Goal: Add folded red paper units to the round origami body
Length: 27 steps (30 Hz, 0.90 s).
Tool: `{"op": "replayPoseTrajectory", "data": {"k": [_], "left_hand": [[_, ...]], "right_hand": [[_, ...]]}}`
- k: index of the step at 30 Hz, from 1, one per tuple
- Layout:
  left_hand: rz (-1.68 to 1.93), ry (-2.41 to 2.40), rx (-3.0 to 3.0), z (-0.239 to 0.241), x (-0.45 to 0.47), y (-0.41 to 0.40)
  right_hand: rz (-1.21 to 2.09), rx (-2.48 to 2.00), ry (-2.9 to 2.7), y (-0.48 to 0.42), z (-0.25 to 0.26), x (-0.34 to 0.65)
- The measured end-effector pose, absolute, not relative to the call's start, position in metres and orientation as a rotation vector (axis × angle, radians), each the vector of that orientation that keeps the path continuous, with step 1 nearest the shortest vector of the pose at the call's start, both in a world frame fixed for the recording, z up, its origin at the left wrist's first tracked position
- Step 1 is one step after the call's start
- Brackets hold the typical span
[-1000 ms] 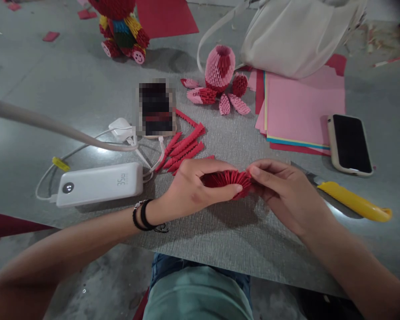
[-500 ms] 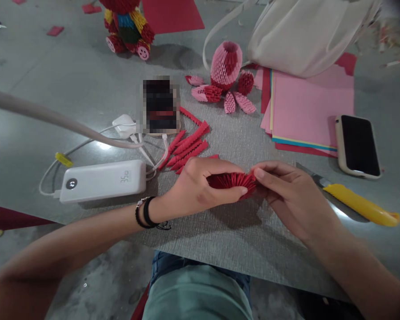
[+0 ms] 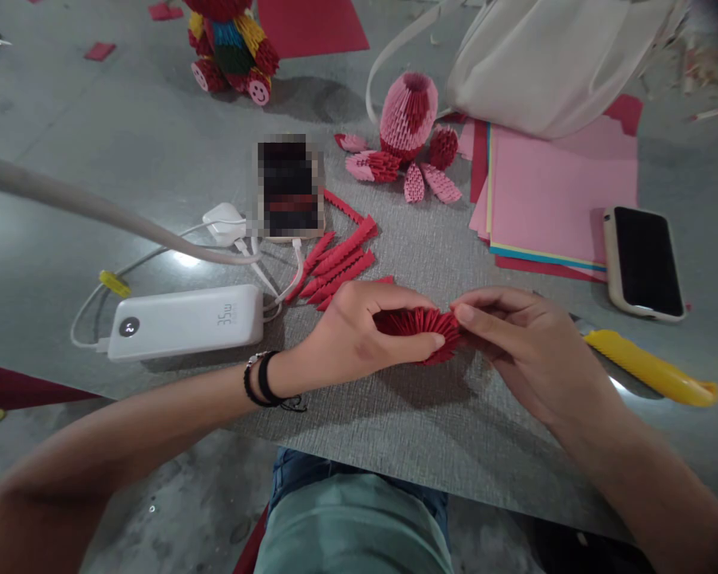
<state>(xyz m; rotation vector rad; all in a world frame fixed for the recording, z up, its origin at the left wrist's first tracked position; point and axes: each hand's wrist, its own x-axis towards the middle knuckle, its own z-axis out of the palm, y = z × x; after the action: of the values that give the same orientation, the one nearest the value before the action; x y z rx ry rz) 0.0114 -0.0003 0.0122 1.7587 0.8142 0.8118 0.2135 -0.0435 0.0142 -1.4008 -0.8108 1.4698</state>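
Note:
A red ring of folded paper pieces (image 3: pixel 426 331) is held above the table, its pleated points fanned round an opening. My left hand (image 3: pixel 371 327) wraps it from the left, thumb on the near side and fingers on the far side. At its right edge my right hand (image 3: pixel 508 335) pinches with thumb and forefinger. Whether a separate small paper piece sits in that pinch is hidden by the fingertips. Stacked strips of folded red paper (image 3: pixel 341 267) lie just beyond my left hand. Right of my right hand rests a yellow-handled utility knife (image 3: pixel 649 367).
A white power bank (image 3: pixel 185 323) with cables and a blurred phone (image 3: pixel 290 187) lie left. Behind stand a pink-red folded-paper figure (image 3: pixel 410 119) with loose parts and a colourful paper figure (image 3: pixel 233 52). Paper sheets (image 3: pixel 562 191), another phone (image 3: pixel 645 261) and a white bag (image 3: pixel 532 64) occupy the right.
The ring has tilted slightly, showing more of its near side. My right fingertips still pinch its right edge, and my left hand keeps its hold. The view has shifted a little.

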Motion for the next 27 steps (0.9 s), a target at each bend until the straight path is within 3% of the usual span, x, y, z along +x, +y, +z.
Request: {"op": "replayPoseTrajectory", "data": {"k": [27], "left_hand": [[0.844, 0.758, 1.65, 0.0102, 0.0115, 0.0035]], "right_hand": [[1.486, -1.359, -0.785, -0.0441, 0.0196, 0.2081]]}}
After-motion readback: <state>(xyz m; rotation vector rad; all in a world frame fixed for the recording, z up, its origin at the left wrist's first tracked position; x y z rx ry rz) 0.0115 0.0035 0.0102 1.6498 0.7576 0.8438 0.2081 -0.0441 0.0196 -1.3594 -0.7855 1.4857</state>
